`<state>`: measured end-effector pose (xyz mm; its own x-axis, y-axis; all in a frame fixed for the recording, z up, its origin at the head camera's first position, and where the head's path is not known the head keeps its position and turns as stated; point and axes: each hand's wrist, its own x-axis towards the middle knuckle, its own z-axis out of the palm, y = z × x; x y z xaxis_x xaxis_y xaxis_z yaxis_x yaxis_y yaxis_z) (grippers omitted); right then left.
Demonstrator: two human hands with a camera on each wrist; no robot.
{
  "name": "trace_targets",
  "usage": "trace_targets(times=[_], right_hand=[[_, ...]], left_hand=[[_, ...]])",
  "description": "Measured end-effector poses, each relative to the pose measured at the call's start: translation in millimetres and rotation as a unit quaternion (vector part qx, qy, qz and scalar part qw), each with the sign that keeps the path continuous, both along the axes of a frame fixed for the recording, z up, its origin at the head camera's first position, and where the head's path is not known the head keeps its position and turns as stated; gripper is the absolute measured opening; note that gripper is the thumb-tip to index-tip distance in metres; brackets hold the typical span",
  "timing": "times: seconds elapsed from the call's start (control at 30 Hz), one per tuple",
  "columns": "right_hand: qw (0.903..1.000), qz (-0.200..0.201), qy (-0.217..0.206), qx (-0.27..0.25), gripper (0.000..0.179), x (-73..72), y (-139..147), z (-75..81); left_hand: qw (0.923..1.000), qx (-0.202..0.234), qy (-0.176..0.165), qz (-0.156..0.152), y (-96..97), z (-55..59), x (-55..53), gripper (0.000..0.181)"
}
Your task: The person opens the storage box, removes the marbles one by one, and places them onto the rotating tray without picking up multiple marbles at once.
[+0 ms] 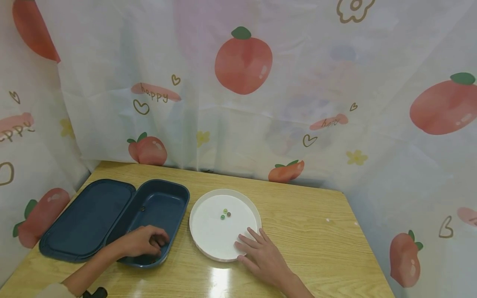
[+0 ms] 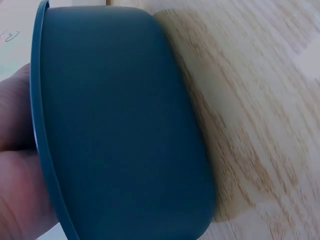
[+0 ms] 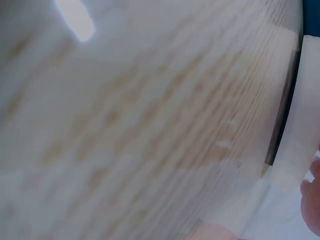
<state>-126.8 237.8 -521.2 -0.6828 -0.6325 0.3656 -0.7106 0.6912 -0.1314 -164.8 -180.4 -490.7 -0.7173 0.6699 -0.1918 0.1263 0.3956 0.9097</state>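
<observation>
Left grip [image 1: 143, 241]: fingers bent, down inside blue container [image 1: 160, 203]; whether they pinch anything, cannot tell.
Right grip [image 1: 262, 256]: fingers spread wide over near-right rim of white tray [image 1: 208, 236].
Container: dark blue, deep, rounded corners; small dark bead [image 1: 143, 209] on its floor.
Tray: round, low-walled; three glassy beads [image 1: 222, 217] clustered on it, yellow-green, green, brownish.
Lid [image 1: 89, 219]: flat, blue, left of container.
Desk [image 1: 305, 231]: yellowish wood grain, glossy.
Backdrop [image 1: 231, 136]: white sheeting, peach print.
</observation>
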Motion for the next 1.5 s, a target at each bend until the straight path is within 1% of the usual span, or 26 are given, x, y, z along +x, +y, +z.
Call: trace_targets(times=[0.23,0.47,0.7,0.93,1.07,1.2,1.43,1.5], right_hand=[[1.0,-0.003,-0.008,0.001,0.035,0.5,-0.8,1.5],[1.0,0.0,-0.008,0.0,0.036,0.8,-1.2,2.1],[1.0,0.001,0.003,0.0,0.035,0.4,-0.6,1.0],[1.0,0.002,0.009,0.003,0.035,0.4,-0.2,1.7],[1.0,0.001,0.008,0.004,0.035,0.5,-0.3,1.5],[1.0,0.001,0.007,0.005,0.036,0.4,-0.2,0.8],[1.0,0.004,0.009,0.001,0.035,-0.1,-0.2,0.4],[1.0,0.004,0.008,0.0,0.035,-0.1,-0.2,0.7]], left_hand=[[0.9999,-0.013,0.002,0.001,3.4,-0.8,4.6,0.031],[0.9991,-0.035,0.021,-0.013,0.7,0.6,7.3,0.023],[0.9986,-0.046,0.012,-0.026,-0.9,2.9,9.0,0.02],[0.9985,-0.035,0.004,-0.043,-2.2,2.8,8.7,0.018],[0.9985,-0.034,0.003,-0.044,-2.6,1.5,8.5,0.018],[0.9983,-0.041,0.001,-0.041,-2.1,0.2,8.3,0.019],[0.9974,-0.048,0.029,-0.045,0.4,-0.5,8.2,0.021],[0.9974,-0.048,0.032,-0.043,1.0,-0.4,8.3,0.022]])
